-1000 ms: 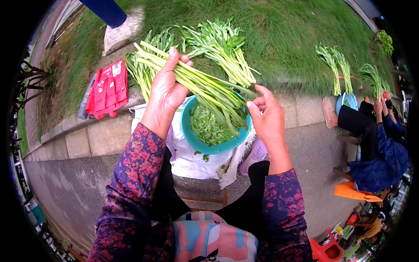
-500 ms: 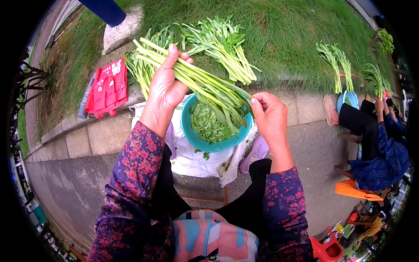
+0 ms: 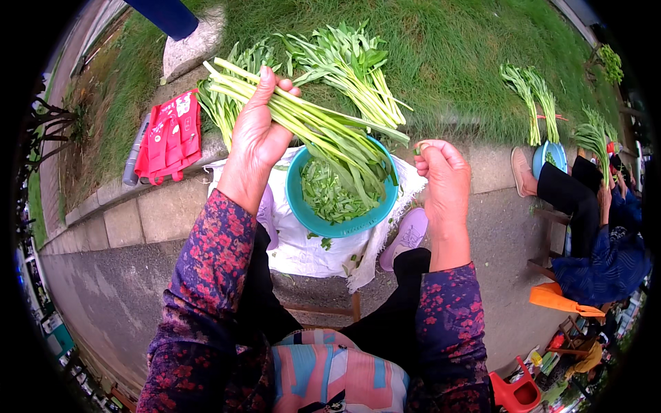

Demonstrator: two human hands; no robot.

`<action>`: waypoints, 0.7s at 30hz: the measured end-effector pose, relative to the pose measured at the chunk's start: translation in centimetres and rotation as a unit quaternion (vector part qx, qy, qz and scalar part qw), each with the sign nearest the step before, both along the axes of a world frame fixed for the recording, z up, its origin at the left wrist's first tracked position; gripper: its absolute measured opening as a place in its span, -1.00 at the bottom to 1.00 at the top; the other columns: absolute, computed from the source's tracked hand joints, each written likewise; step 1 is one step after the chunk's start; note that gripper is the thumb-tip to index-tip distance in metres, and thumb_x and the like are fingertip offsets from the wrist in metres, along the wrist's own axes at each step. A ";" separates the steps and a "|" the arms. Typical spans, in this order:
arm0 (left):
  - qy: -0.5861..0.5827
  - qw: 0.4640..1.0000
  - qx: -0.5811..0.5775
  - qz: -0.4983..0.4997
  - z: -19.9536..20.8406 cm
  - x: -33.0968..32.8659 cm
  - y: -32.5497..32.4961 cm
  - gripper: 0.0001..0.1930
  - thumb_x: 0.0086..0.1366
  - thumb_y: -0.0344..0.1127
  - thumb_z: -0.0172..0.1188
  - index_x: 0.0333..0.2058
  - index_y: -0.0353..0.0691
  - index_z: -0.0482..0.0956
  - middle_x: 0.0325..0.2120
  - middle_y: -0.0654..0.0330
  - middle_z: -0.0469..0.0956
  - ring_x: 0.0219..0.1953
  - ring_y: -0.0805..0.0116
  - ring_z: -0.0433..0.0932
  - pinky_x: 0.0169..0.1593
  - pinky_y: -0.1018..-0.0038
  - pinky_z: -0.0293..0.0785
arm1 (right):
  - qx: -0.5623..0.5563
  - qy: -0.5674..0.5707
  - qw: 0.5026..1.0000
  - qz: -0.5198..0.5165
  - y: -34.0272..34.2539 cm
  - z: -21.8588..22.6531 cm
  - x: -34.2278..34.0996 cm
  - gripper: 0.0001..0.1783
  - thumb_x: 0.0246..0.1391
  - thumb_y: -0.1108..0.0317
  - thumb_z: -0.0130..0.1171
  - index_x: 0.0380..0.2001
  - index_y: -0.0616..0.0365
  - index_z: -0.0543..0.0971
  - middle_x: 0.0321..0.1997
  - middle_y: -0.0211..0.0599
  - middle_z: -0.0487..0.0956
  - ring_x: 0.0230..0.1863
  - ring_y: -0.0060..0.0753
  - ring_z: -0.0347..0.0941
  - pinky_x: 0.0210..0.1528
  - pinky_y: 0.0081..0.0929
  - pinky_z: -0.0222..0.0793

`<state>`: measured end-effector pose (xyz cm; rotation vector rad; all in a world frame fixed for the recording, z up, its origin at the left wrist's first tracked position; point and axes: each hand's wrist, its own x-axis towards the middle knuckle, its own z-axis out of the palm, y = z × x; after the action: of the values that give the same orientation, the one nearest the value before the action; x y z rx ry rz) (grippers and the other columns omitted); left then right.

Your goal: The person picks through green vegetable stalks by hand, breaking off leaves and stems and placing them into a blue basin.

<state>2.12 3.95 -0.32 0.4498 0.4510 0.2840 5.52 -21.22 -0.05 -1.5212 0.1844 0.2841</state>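
Note:
My left hand (image 3: pixel 260 134) is closed round a bunch of water spinach (image 3: pixel 320 131), its pale stem ends up at the left and its leaves hanging over a teal basin (image 3: pixel 295 199). Cut or torn green pieces (image 3: pixel 330 196) cover the basin's bottom. To the right of the bunch, my right hand (image 3: pixel 441 168) is pinched shut, with a small green bit (image 3: pixel 417 151) showing at its fingertips. A long stem (image 3: pixel 372 129) of the bunch points toward that hand, apart from it. The basin stands on a white cloth (image 3: pixel 303 258) between my feet.
Two more heaps of water spinach lie at the grass edge, one behind the basin (image 3: pixel 354 69), one behind my left hand (image 3: pixel 220 113). A red bag (image 3: pixel 169 141) rests on the kerb at left. At right sits another person (image 3: pixel 599 265) with greens and a blue basin (image 3: pixel 550 160).
My right hand has moved right, away from the stem it was pinching, with a small green bit now at its fingertips. My left hand still holds the bunch. The other person's greens have shifted.

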 end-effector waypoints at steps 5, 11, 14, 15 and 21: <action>-0.022 0.999 -0.001 0.024 0.2 0.1 1.1 -0.80 0.15 -0.21 0.25 -0.41 -0.17 0.45 -0.46 0.23 0.45 -0.35 0.33 0.42 -0.15 0.43 0.45 | 0.052 0.041 0.994 0.093 -0.6 0.6 -0.1 -0.91 -0.01 0.43 0.20 -0.42 0.23 0.55 -0.47 -0.43 0.54 -0.46 -0.69 0.39 -0.37 -0.70 0.29; -0.018 0.999 0.025 0.025 0.1 -0.3 1.7 -0.78 0.15 -0.18 0.25 -0.41 -0.17 0.45 -0.47 0.23 0.45 -0.35 0.34 0.42 -0.15 0.44 0.44 | -0.031 0.073 0.950 0.302 0.1 2.0 -0.9 -0.89 0.00 0.41 0.23 -0.47 0.19 0.51 -0.57 -0.43 0.52 -0.53 -0.71 0.41 -0.49 -0.71 0.29; -0.013 0.999 0.038 0.018 0.1 -0.2 1.3 -0.77 0.14 -0.17 0.26 -0.41 -0.16 0.45 -0.47 0.23 0.45 -0.35 0.34 0.42 -0.17 0.44 0.43 | -0.086 -0.044 0.973 0.208 0.0 0.2 -0.8 -0.89 0.01 0.42 0.23 -0.47 0.22 0.53 -0.63 -0.49 0.51 -0.62 -0.75 0.35 -0.58 -0.72 0.24; -0.011 0.999 0.037 0.012 0.1 -0.3 1.0 -0.77 0.14 -0.16 0.26 -0.41 -0.15 0.45 -0.47 0.23 0.46 -0.35 0.34 0.42 -0.18 0.44 0.43 | -0.102 -0.107 0.976 0.160 0.2 -0.2 -0.8 -0.90 0.01 0.43 0.23 -0.46 0.23 0.53 -0.61 -0.49 0.51 -0.61 -0.75 0.35 -0.57 -0.72 0.25; 0.011 0.999 0.039 -0.003 0.5 -0.3 -0.3 -0.76 0.15 -0.14 0.25 -0.41 -0.15 0.45 -0.49 0.24 0.49 -0.37 0.34 0.45 -0.24 0.41 0.44 | -0.230 -0.283 0.919 0.151 1.4 0.2 -1.4 -0.87 -0.08 0.49 0.22 -0.38 0.20 0.57 -0.50 -0.31 0.49 -0.58 -0.49 0.41 -0.50 -0.59 0.31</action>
<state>1.85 3.60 0.20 0.5306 0.4605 0.2908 4.13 -19.78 0.18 -2.0374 -0.4804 0.0289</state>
